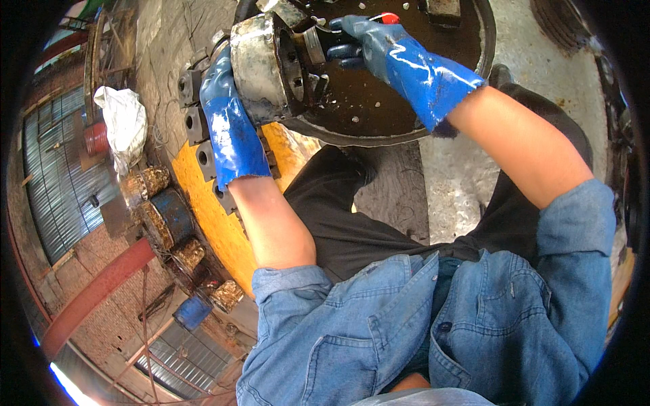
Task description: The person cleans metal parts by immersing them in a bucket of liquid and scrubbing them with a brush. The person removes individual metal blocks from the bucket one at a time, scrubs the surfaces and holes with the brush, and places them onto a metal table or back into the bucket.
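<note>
A thick, ring-shaped metal part (258, 68) is held tilted over the left side of a round black pan (369, 141) of dark liquid. Its open face, with holes inside, points right. My left hand (220, 91), in a blue rubber glove, is closed around its left side; some fingertips are hidden behind it. My right hand (379, 47), gloved too, is closed on what looks like a flat brush (313, 44) with a red handle end (388, 18). The brush's flat end is close to the ring's open face; whether they touch I cannot tell.
Dark metal blocks with holes (197, 125) stand in a row along a yellow surface (213, 210) at left. Another block (443, 10) sits in the pan's far right. Rusty cylindrical parts (166, 216) and a white sack (123, 125) are farther left. My legs (338, 203) flank the near side.
</note>
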The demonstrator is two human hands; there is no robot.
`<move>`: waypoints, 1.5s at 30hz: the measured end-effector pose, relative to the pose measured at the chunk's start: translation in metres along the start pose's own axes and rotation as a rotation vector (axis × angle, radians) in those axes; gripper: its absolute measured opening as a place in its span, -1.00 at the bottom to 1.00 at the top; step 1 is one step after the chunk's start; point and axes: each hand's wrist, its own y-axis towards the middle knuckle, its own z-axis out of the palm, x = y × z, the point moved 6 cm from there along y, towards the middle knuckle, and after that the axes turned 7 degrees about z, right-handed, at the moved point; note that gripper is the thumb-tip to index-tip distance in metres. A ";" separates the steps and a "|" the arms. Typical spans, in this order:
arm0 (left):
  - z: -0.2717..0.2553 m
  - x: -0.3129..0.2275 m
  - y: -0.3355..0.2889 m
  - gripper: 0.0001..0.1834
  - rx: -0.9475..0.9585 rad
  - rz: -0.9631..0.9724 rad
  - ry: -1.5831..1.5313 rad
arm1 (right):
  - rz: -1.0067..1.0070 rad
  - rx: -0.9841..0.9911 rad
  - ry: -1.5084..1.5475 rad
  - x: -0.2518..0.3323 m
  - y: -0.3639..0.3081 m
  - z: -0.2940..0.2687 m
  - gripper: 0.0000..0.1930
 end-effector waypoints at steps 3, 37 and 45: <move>0.000 -0.001 -0.002 -0.52 -0.005 0.002 0.000 | -0.003 0.027 0.071 -0.007 -0.014 0.005 -0.64; -0.001 -0.004 -0.011 -0.51 -0.024 0.011 -0.015 | 0.296 -0.001 -0.199 -0.054 -0.018 0.002 -0.64; 0.001 -0.004 -0.010 -0.51 -0.025 0.015 -0.020 | 0.182 0.077 -0.860 -0.022 -0.049 0.018 -0.67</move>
